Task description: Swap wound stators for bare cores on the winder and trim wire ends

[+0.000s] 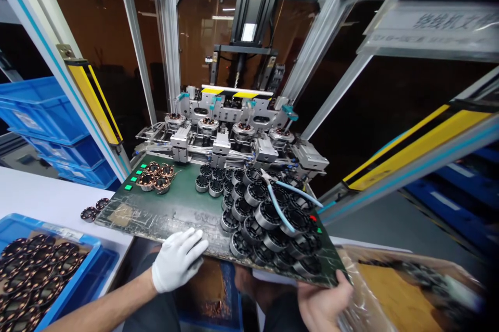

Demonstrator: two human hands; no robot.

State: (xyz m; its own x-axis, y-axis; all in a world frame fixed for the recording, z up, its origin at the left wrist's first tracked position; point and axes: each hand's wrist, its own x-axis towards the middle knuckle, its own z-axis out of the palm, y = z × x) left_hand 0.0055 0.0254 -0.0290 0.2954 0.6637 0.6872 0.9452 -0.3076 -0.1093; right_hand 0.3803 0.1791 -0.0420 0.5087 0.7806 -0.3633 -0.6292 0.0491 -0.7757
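Note:
My left hand (179,259), in a white glove, rests at the front edge of the green board (179,212) with its fingers stretched out, holding nothing. My right hand (325,298) is bare and grips the board's front right corner, thumb on top and fingers underneath. Stacked black and silver stator cores (268,212) cover the board's right half. Pliers (278,199) with light blue handles lie on top of the stack. Several copper-wound stators (156,176) sit at the board's back left.
Behind the board stands a winding machine (222,140) with copper-wound stators in its stations. A blue bin (93,264) of wound stators is at left, near two loose stators (93,208). A plastic-lined box (397,290) stands at right; another blue bin (232,290) is below.

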